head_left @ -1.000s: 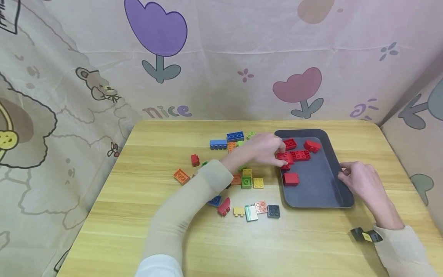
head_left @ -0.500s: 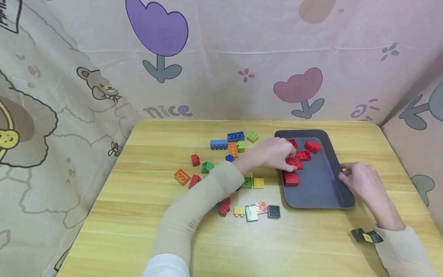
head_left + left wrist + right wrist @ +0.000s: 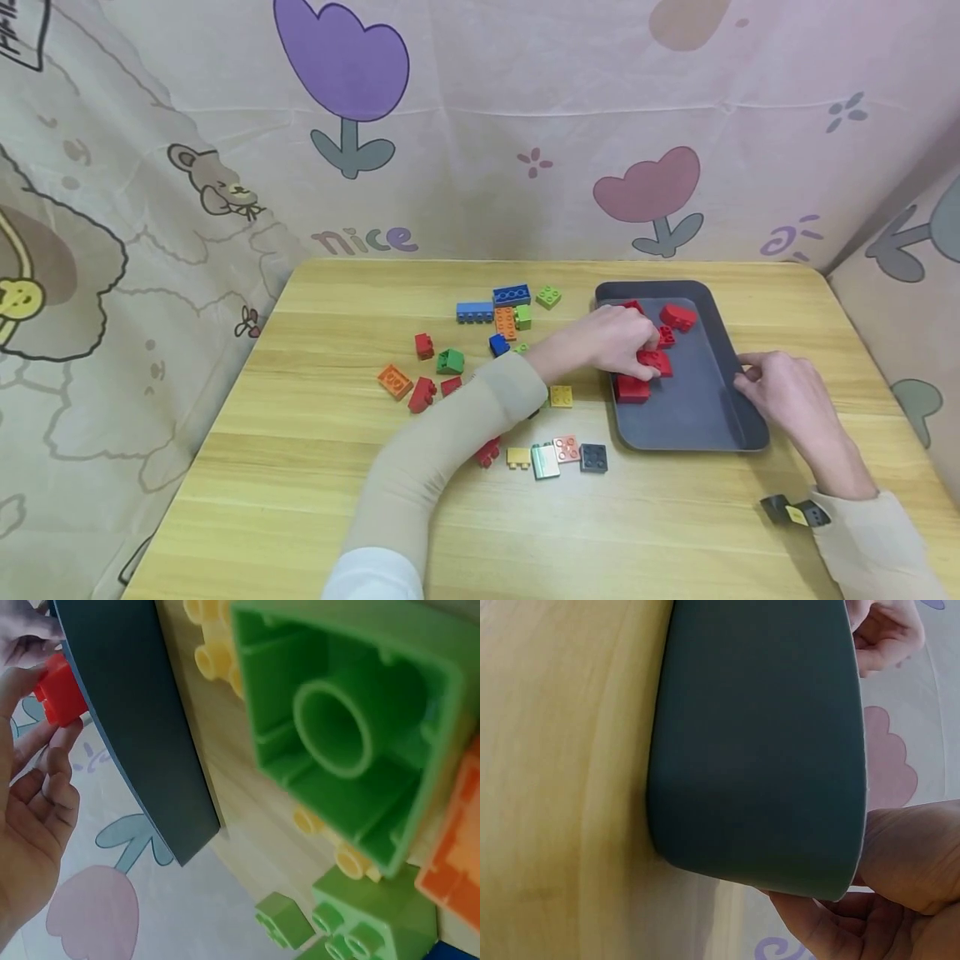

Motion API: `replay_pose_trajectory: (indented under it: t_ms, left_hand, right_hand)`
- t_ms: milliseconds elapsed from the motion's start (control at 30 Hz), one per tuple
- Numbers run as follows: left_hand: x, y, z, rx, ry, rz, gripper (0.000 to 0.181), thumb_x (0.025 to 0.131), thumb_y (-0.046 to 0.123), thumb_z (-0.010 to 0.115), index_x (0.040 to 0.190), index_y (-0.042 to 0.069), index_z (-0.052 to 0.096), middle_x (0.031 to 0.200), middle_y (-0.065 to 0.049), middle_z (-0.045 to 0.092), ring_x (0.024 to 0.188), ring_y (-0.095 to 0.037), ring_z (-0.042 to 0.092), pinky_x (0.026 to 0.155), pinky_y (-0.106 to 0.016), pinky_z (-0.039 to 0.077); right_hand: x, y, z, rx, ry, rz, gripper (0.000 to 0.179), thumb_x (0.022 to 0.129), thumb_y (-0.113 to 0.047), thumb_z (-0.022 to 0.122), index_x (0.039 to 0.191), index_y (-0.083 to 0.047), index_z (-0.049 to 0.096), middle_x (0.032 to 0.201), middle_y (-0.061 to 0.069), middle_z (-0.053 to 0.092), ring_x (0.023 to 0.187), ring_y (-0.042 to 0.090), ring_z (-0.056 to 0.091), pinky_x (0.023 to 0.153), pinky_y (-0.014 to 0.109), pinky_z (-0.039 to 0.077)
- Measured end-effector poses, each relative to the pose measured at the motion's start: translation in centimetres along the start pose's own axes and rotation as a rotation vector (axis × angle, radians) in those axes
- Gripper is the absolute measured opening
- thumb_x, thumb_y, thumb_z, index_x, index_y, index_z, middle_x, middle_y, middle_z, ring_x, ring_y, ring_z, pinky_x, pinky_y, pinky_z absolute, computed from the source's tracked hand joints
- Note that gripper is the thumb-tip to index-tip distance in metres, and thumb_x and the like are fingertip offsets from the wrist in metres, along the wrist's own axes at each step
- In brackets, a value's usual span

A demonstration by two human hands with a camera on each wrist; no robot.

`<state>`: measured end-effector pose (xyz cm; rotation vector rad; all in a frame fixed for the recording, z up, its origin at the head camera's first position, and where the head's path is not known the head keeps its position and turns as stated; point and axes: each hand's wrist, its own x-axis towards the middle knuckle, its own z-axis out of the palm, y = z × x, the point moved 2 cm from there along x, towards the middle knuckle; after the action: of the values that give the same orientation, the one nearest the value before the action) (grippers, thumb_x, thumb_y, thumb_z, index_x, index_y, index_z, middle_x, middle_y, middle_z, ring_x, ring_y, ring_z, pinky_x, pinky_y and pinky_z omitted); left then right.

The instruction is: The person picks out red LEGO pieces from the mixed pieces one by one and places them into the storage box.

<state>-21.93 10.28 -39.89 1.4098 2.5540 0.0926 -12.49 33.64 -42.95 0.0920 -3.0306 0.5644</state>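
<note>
My left hand (image 3: 618,340) reaches over the left rim of the dark grey tray (image 3: 697,408). Between thumb and fingers it pinches a red toy brick (image 3: 64,694), low inside the tray. Beneath and beside that hand lie other red bricks: one by the tray's left wall (image 3: 632,390), a curved red brick (image 3: 678,317) farther back, and some partly covered by the fingers. At the tray's right side, my right hand (image 3: 783,392) grips the rim, its thumb and fingers on either side of the wall in the right wrist view.
Left of the tray, several loose bricks lie about the wooden table (image 3: 300,433), among them an orange brick (image 3: 394,382), a blue brick (image 3: 475,312) and a green brick (image 3: 450,361). My left forearm hides some. Nearer are a yellow brick (image 3: 517,457) and a black brick (image 3: 593,458).
My left hand has moved right, farther into the tray, carrying the pinched red brick from the left rim. My right hand has stayed at the tray's rim.
</note>
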Motion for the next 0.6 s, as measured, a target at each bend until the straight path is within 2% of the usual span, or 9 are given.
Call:
replay_pose_trajectory:
  t_ms: [167, 367, 600]
  left_hand:
    - [0.4, 0.1, 0.5, 0.016, 0.005, -0.006, 0.033, 0.096, 0.055, 0.07, 0.09, 0.023, 0.069, 0.067, 0.008, 0.05, 0.071, -0.006, 0.054, 0.061, -0.021, 0.033]
    - [1.1, 0.2, 0.7, 0.018, -0.006, -0.023, 0.036, 0.095, 0.057, 0.071, 0.084, 0.024, 0.064, 0.068, 0.009, 0.05, 0.073, -0.006, 0.055, 0.064, -0.022, 0.036]
    - [1.6, 1.0, 0.4, 0.028, -0.013, -0.008, 0.038, 0.096, 0.055, 0.07, 0.079, 0.024, 0.057, 0.068, 0.009, 0.05, 0.072, -0.007, 0.052, 0.063, -0.022, 0.035]
  right_hand:
    - [0.0, -0.1, 0.1, 0.0, 0.01, -0.006, 0.035, 0.087, -0.004, 0.069, 0.115, 0.017, 0.07, 0.086, 0.027, 0.077, 0.059, 0.021, 0.061, 0.054, 0.035, 0.039]
    - [-0.1, -0.1, 0.2, 0.001, 0.022, -0.015, 0.035, 0.086, -0.004, 0.069, 0.113, 0.017, 0.07, 0.086, 0.026, 0.077, 0.058, 0.022, 0.062, 0.053, 0.037, 0.04]
    - [0.0, -0.1, 0.1, -0.004, 0.029, -0.02, 0.034, 0.085, -0.004, 0.069, 0.112, 0.017, 0.071, 0.084, 0.026, 0.077, 0.058, 0.021, 0.06, 0.053, 0.036, 0.039]
